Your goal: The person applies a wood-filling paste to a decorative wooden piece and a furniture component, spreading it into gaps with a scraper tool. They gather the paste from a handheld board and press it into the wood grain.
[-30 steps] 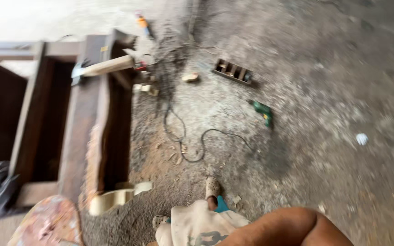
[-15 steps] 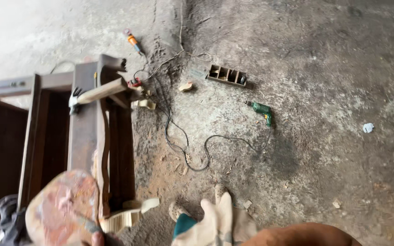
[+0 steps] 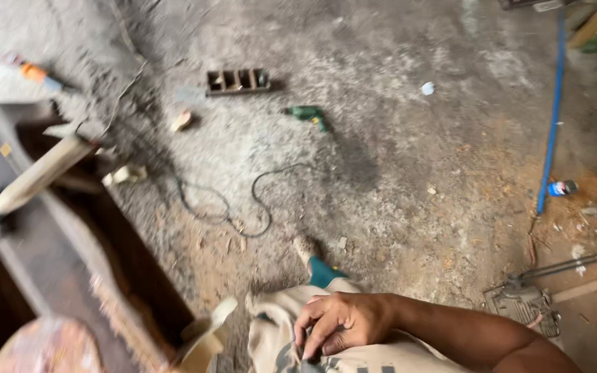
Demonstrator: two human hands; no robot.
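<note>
A: What is the right hand (image 3: 343,321) doing at the bottom of the frame?

B: It is resting on beige cloth (image 3: 278,338) over the person's leg, fingers curled and pressing into the soft, creased fabric. Whether the grip is pinching the cloth or only lying on it, I cannot tell. The forearm is running off the lower right edge.

A: And the left hand?

B: It is not showing anywhere.

A: What is lying around on the floor (image 3: 409,179)?

B: The floor is rough grey concrete, dusted with reddish sawdust toward the right. A green power drill (image 3: 305,114) is lying in the upper middle, with a thin black cable (image 3: 257,200) looping below it. Above and left of the drill a small rectangular wooden block with square slots (image 3: 238,81) is sitting flat. A blue rod (image 3: 554,117) is running down the right side.

A: The left side?

B: A dark brown wooden frame (image 3: 50,242) is filling the lower left, blurred and cut off by the edge. A pale wooden handle (image 3: 36,176) is leaning across it; its head is too smeared to name. A foot in a teal sock (image 3: 319,266) is poking out above the cloth. An orange-handled tool (image 3: 36,72) in the upper left is too blurred to make out.
</note>
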